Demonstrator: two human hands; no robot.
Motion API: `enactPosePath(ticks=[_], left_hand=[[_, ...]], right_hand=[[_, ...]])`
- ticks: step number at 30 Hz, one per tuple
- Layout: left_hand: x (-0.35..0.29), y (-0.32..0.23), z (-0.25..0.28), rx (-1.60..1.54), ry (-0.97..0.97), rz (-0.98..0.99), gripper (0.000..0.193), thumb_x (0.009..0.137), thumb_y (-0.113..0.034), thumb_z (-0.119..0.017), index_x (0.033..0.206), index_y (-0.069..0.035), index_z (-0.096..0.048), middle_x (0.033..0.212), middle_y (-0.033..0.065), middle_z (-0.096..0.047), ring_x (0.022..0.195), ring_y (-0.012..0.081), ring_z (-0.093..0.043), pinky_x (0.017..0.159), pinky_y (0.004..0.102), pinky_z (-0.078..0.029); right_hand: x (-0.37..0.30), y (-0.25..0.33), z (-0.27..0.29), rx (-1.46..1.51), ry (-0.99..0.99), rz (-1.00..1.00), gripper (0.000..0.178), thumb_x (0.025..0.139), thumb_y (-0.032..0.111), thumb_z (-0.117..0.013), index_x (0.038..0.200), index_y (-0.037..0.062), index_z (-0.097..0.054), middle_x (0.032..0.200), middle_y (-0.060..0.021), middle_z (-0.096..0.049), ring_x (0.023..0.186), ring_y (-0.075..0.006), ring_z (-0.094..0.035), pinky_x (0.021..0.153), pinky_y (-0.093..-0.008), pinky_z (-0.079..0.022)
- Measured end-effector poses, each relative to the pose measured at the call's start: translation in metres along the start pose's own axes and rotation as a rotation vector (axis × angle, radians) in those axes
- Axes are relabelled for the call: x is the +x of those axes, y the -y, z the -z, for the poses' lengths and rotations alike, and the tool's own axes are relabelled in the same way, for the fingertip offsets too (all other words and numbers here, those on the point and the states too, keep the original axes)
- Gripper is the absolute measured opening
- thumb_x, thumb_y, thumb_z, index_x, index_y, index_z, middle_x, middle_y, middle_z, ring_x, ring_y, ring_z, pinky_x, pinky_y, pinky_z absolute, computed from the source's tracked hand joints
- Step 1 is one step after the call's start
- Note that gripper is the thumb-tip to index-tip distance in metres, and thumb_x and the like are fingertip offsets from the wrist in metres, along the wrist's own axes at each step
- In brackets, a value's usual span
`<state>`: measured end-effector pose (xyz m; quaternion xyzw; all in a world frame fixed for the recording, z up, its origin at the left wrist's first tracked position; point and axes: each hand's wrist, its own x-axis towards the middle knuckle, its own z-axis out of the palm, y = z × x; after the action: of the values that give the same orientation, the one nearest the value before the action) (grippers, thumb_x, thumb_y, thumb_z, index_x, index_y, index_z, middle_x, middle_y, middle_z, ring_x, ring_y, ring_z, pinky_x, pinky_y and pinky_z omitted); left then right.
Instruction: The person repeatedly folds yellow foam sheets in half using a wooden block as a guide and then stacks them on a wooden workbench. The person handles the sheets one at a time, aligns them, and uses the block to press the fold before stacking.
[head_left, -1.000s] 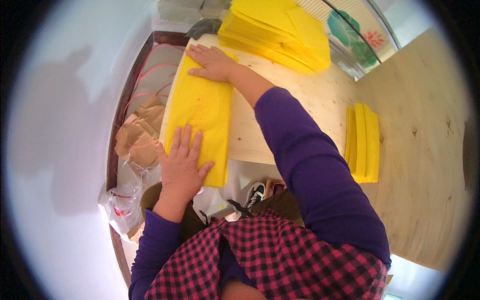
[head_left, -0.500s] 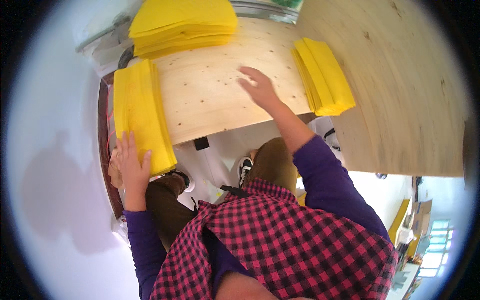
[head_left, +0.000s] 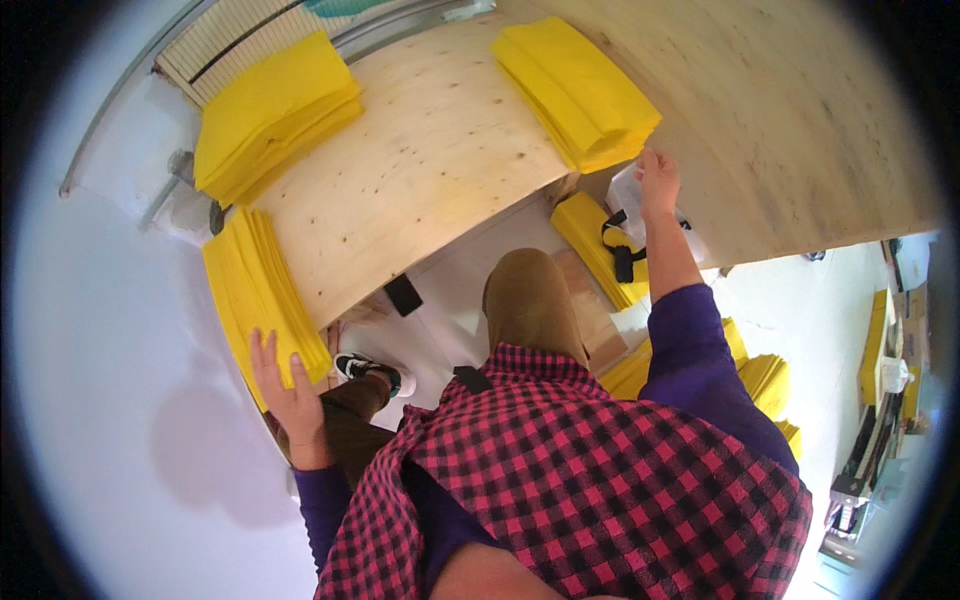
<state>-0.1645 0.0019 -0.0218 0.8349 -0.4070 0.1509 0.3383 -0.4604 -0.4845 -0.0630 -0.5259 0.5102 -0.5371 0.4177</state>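
Where a white wall (head_left: 110, 400) rises on the left and a tall wooden panel (head_left: 780, 130) stands on the right, a pale, knotted wooden tabletop (head_left: 430, 160) spans between them, above a light floor (head_left: 800, 300). Three stacks of yellow sheets lie on the tabletop: a broad stack (head_left: 270, 110) at the far left, a narrow stack (head_left: 255, 285) along the near left edge, and a folded stack (head_left: 575, 90) on the right, beside the panel. Lower down on the right, a yellow bundle (head_left: 580, 235) lies beside a black strap (head_left: 622, 262); the yellow piles behind the right arm overlap too much to count. One shoe (head_left: 375, 372) shows under the near left edge. The left hand (head_left: 288, 400), fingers spread apart, is at the narrow stack's near end; whether it presses is unclear. The right hand (head_left: 658, 185), fingers curled, is just beside the folded stack's near corner; I cannot tell whether it grips anything.
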Motion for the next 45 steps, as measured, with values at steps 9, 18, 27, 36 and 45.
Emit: enactPosePath(ticks=[9, 18, 27, 36, 45], left_hand=[[0.027, -0.073, -0.07, -0.77, 0.375, 0.339, 0.037, 0.089, -0.014, -0.055, 0.122, 0.0, -0.049, 0.121, 0.0089, -0.053, 0.11, 0.0168, -0.05, 0.093, 0.0281, -0.038], [0.095, -0.144, -0.154, -1.105, 0.761, 0.603, 0.039, 0.089, -0.016, -0.053, 0.124, -0.002, -0.045, 0.117, 0.0107, -0.054, 0.102, 0.0188, -0.054, 0.085, 0.0302, -0.045], [0.162, -0.242, -0.304, -1.398, 1.108, 0.841, 0.046, 0.093, -0.025, -0.046, 0.128, 0.002, -0.033, 0.124, 0.0179, -0.044, 0.112, 0.0289, -0.047, 0.093, 0.0392, -0.041], [0.19, -0.284, -0.338, -1.468, 1.064, 0.942, 0.037, 0.091, -0.032, -0.048, 0.114, -0.002, -0.044, 0.107, 0.0118, -0.051, 0.099, 0.024, -0.049, 0.089, 0.0379, -0.041], [0.2, -0.289, -0.345, -1.455, 1.031, 1.011, 0.039, 0.087, -0.036, -0.055, 0.106, -0.003, -0.045, 0.101, 0.0112, -0.05, 0.094, 0.0246, -0.05, 0.082, 0.0358, -0.042]], right_hand=[[0.056, 0.01, 0.011, -0.109, -0.074, -0.025, 0.039, 0.084, 0.032, -0.057, 0.101, -0.0028, -0.06, 0.086, -0.0075, -0.061, 0.075, -0.0149, -0.055, 0.068, -0.0287, -0.044], [0.13, 0.011, 0.003, -0.13, 0.305, -0.202, 0.053, 0.083, 0.045, -0.056, 0.106, -0.0021, -0.06, 0.1, -0.01, -0.062, 0.088, -0.0208, -0.055, 0.078, -0.0307, -0.043], [0.156, 0.016, 0.0, -0.352, 0.577, -0.188, 0.047, 0.079, 0.049, -0.06, 0.102, 0.007, -0.064, 0.09, -0.0031, -0.065, 0.072, -0.0128, -0.058, 0.059, -0.0262, -0.046], [0.174, 0.025, -0.011, -0.431, 0.774, -0.382, 0.051, 0.077, 0.048, -0.064, 0.111, 0.0105, -0.059, 0.101, -0.0021, -0.062, 0.083, -0.0095, -0.057, 0.063, -0.0217, -0.047], [0.172, 0.029, -0.019, -0.08, 0.765, -0.441, 0.039, 0.08, 0.035, -0.064, 0.106, 0.0063, -0.059, 0.097, -0.0059, -0.063, 0.079, -0.0145, -0.063, 0.059, -0.0223, -0.055]])
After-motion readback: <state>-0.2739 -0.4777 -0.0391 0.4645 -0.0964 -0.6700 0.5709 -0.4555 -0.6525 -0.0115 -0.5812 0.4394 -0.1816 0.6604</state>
